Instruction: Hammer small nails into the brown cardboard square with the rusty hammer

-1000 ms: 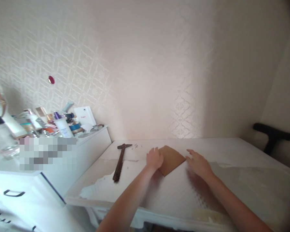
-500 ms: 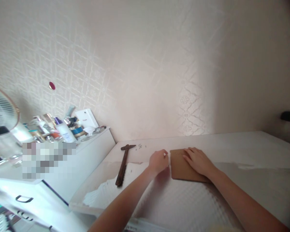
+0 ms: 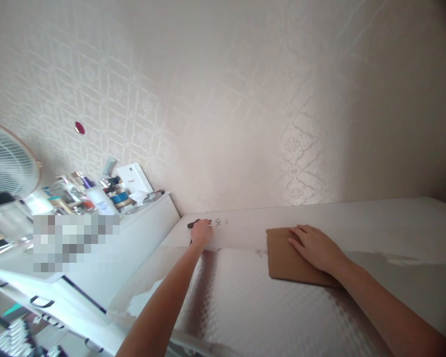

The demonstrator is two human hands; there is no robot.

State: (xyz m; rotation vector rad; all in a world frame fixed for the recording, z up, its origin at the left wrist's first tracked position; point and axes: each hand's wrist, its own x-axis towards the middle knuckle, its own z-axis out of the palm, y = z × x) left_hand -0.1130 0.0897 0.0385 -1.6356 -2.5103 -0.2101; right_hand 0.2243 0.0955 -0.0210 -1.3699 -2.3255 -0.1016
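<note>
Currently, the right hand (image 3: 315, 250) is resting on the brown board (image 3: 282, 260) while the left hand (image 3: 201, 232) is hiding much of the hammer (image 3: 194, 224).
The board is lying on the white table (image 3: 360, 225), showing a row of small dots near its twelve o'clock edge; the right fingers are stretching flat over it, thumb apart. Between nine and ten o'clock from the board, the left hand is blurring, so its grip cannot be told; small bits (image 3: 218, 222) are lying near it at two o'clock.
</note>
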